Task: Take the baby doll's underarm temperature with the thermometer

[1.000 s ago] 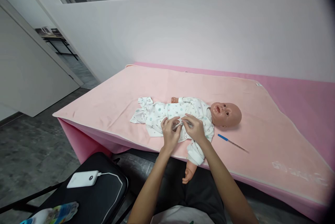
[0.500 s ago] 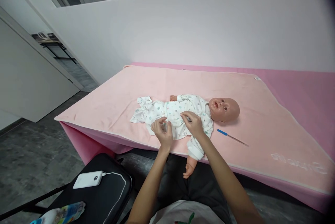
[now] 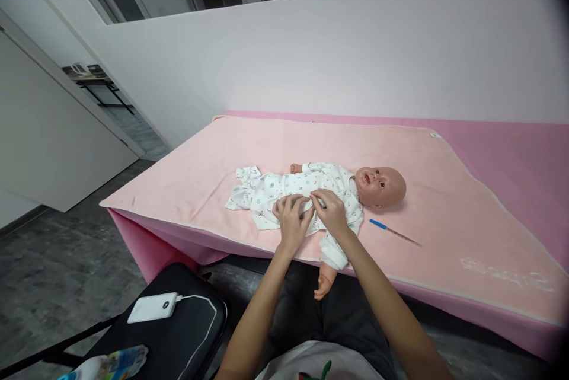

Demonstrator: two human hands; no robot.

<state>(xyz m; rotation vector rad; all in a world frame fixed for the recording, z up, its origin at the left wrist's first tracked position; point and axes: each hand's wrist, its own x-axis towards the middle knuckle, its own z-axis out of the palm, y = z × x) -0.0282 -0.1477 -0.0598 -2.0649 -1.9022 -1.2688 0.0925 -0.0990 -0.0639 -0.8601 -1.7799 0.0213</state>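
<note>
Left hand [image 3: 291, 220] has come back beside the right hand [image 3: 329, 211], both with fingers bent over the printed outfit [image 3: 288, 183] of the baby doll [image 3: 329, 177]; whether either grips anything, I cannot tell. The doll lies near the peach-pink blanket's [image 3: 448, 202] front edge, one arm [image 3: 328, 276] overhanging it. Near its head [image 3: 386, 185] lies a blue-handled rod [image 3: 380, 225]; blanket spreads wide beyond.

whatever lies between the fingertips of the left hand [image 3: 293, 220] and right hand [image 3: 329, 213] is too small to tell, and both cover part of the patterned top [image 3: 332, 178]. the thin end of the blue-handled tool [image 3: 386, 227] blurs. pale lettering [image 3: 507, 274] is unreadable. the bottom edge cuts off the colourful packet [image 3: 127, 362] and white cable [image 3: 195, 296].
</note>
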